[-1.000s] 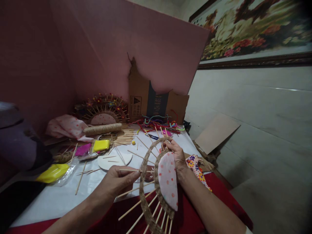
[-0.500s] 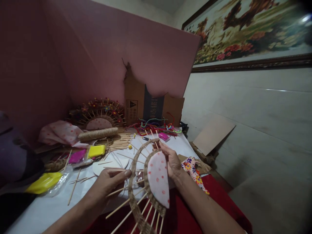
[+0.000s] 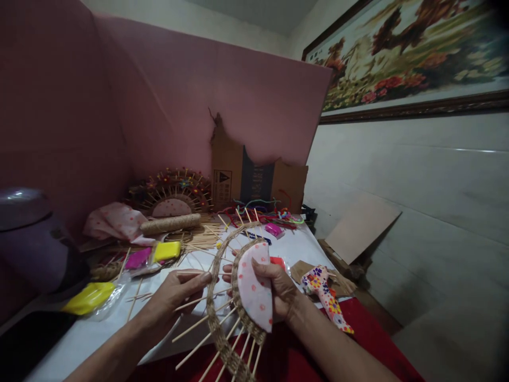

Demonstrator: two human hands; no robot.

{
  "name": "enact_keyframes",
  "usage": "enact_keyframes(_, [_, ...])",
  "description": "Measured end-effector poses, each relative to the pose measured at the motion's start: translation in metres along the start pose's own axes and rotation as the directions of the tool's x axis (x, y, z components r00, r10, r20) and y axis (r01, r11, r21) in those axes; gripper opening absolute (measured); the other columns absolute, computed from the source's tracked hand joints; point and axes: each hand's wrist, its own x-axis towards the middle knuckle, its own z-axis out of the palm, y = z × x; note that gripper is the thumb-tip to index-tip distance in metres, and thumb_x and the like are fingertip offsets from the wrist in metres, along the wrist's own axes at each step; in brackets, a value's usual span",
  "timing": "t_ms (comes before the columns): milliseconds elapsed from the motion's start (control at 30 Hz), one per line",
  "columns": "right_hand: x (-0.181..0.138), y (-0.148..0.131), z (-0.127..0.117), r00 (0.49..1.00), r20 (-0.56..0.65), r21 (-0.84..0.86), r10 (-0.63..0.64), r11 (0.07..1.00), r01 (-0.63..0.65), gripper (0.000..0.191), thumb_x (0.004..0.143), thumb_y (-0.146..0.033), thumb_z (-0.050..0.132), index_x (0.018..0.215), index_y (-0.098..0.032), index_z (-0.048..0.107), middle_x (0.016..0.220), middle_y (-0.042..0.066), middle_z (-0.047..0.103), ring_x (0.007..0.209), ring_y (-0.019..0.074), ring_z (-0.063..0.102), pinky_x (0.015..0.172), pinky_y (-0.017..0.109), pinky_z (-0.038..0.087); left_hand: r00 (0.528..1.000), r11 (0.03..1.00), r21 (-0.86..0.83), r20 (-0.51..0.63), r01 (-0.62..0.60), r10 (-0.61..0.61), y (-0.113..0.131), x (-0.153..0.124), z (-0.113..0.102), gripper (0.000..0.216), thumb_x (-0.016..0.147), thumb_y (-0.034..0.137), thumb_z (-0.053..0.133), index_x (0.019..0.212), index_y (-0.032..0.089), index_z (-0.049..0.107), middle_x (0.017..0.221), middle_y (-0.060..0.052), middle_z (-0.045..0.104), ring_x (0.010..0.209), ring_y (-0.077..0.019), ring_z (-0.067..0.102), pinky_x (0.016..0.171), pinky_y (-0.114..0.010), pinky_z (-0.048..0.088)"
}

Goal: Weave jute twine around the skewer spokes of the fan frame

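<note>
A half-round woven stick craft stands on edge between my hands, its flat side to the right. Its centre is white cloth with red spots, edged in brown braid. Thin wooden sticks radiate out through a second, wider twine braid. My right hand grips the cloth centre, thumb on the front face and fingers reaching behind to show through the sticks. With thumb and fingers closed, my left hand pinches a wooden stick just outside the outer braid.
Behind stand a similar finished-looking half-round piece, a twine roll and torn cardboard. Yellow packets, pipe cleaners and loose sticks lie about. At right lies flowered cloth; a purple appliance stands left.
My right hand has moved from the craft's upper edge down onto the cloth centre, its thumb now across the front. My left hand stays at the outer braid. The view has shifted slightly.
</note>
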Motion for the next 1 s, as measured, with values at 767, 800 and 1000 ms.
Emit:
enact_keyframes(767, [-0.005, 0.007, -0.003, 0.997, -0.074, -0.012, 0.007, 1.000, -0.008, 0.042, 0.076, -0.042, 0.051, 0.100, -0.008, 0.059, 0.087, 0.014, 0.068, 0.075, 0.0240, 0.065, 0.071, 0.040, 0.048, 0.998, 0.988, -0.146, 0.018, -0.060, 0.063, -0.020, 0.002, 0.002, 0.016, 0.063, 0.030, 0.070, 0.062, 0.014, 0.066, 0.058, -0.002, 0.061, 0.054, -0.0117, 0.048, 0.057, -0.024, 0.036])
enact_keyframes(800, [-0.006, 0.008, -0.003, 0.996, -0.085, -0.011, 0.012, 1.000, -0.013, 0.043, 0.076, -0.044, 0.050, 0.098, -0.008, 0.060, 0.084, 0.013, 0.068, 0.072, 0.0238, 0.065, 0.070, 0.040, 0.049, 0.997, 0.990, -0.121, 0.023, -0.068, 0.072, -0.020, 0.003, 0.001, 0.017, 0.062, 0.031, 0.070, 0.062, 0.014, 0.067, 0.058, -0.003, 0.061, 0.056, -0.0128, 0.049, 0.058, -0.025, 0.037])
enact_keyframes(1000, [-0.011, 0.010, 0.008, 0.998, -0.053, -0.100, 0.042, 0.994, -0.047, 0.059, 0.077, -0.061, 0.037, 0.093, -0.010, 0.063, 0.070, 0.013, 0.067, 0.067, 0.0236, 0.064, 0.065, 0.038, 0.049, 0.991, 0.990, -0.140, 0.125, -0.036, 0.054, -0.016, 0.005, 0.008, 0.020, 0.062, 0.036, 0.069, 0.065, 0.016, 0.070, 0.065, -0.006, 0.064, 0.066, -0.0187, 0.055, 0.065, -0.030, 0.040])
